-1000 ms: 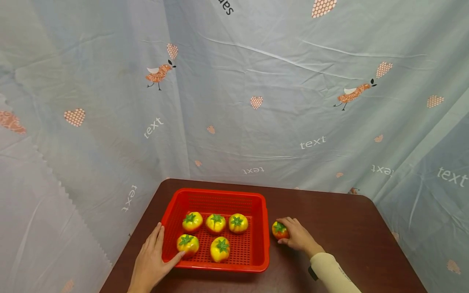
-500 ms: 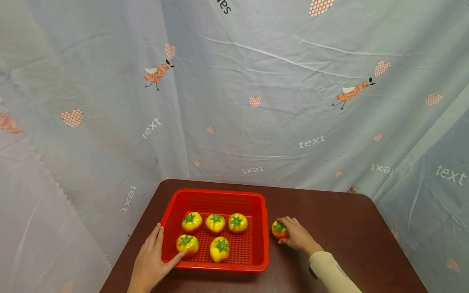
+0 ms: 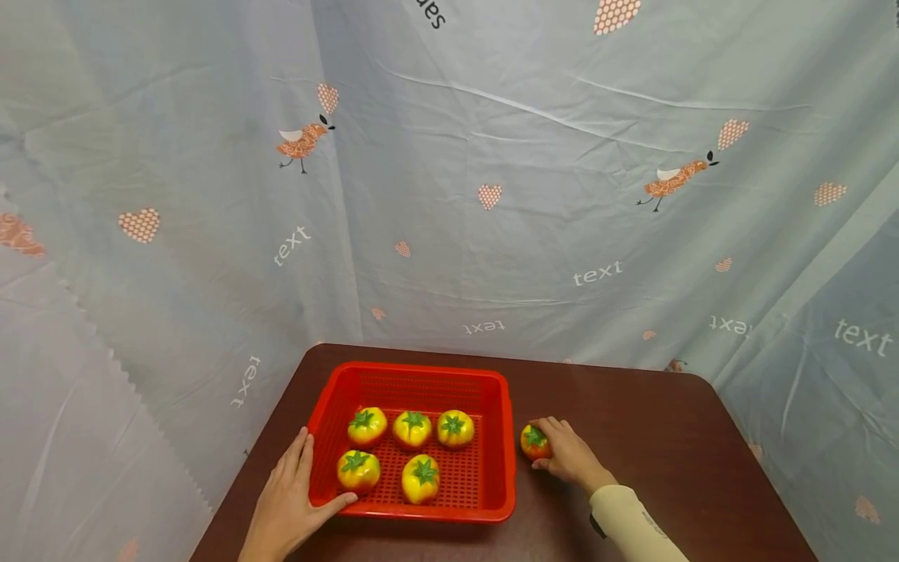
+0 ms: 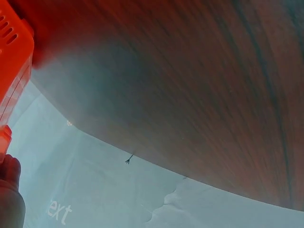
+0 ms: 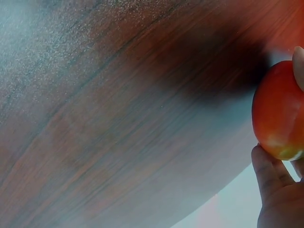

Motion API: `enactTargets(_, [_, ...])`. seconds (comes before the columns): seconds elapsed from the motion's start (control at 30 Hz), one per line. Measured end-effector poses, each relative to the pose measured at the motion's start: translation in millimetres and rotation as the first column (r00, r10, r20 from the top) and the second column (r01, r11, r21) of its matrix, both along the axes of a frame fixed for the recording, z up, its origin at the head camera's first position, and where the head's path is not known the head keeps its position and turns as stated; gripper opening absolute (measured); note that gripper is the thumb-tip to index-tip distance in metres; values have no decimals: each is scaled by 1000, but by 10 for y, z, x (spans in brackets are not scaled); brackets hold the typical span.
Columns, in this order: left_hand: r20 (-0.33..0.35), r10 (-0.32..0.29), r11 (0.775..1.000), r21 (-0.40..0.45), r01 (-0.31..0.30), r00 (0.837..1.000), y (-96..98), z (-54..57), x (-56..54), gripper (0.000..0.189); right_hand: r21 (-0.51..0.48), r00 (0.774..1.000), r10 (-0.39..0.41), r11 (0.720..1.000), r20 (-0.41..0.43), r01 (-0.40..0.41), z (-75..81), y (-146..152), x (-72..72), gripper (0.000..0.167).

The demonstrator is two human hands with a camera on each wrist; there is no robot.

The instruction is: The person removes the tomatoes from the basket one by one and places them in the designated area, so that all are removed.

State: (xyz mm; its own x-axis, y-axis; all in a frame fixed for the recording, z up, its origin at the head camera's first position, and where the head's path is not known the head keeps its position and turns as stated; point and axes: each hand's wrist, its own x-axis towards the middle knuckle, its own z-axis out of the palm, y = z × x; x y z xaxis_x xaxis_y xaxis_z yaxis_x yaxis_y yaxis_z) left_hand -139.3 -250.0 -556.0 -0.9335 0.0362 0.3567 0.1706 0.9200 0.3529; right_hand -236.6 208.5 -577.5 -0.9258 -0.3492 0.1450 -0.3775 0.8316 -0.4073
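In the head view, my right hand (image 3: 570, 453) grips a red-and-yellow tomato (image 3: 534, 442) with a green leafy top, on the table just right of a red plastic basket (image 3: 510, 437). From the right wrist, the tomato (image 5: 278, 111) shows its red side, with the thumb and fingers on opposite sides of it. My left hand (image 3: 286, 499) lies along the basket's front left corner, fingers nearly straight against the left rim and thumb spread over the front rim. Several more tomatoes (image 3: 413, 429) sit inside the basket in two rows. Only part of the left hand (image 4: 9, 190) enters the left wrist view.
A dark brown wooden table (image 3: 632, 414) carries the basket, its rounded back corners near a hanging grey-blue curtain (image 3: 449, 234). The curtain also closes in the left and right sides. The basket's right wall stands between the held tomato and those inside.
My left thumb has dropped slightly, from beside the front left tomato onto the front rim. The right hand and its tomato stay in place.
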Motion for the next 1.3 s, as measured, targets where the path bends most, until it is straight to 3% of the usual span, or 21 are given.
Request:
enactTargets(0.53, [-24,-7,1000,13,8,1000,1,-17,-5,114,-48,1000,-20,999,8,20,-64,21,51,70])
enactTargets(1.0, [-17,-1,1000,6,1,1000,2,-21,-3,114,-18,999,-20,1000,-43,19,-91,-23,54,76])
enactTargets(1.3, [-7,7,1000,9,-7,1000,3,-20,-4,114,-19,999,-28,999,-25,27,-116,-34,49,78])
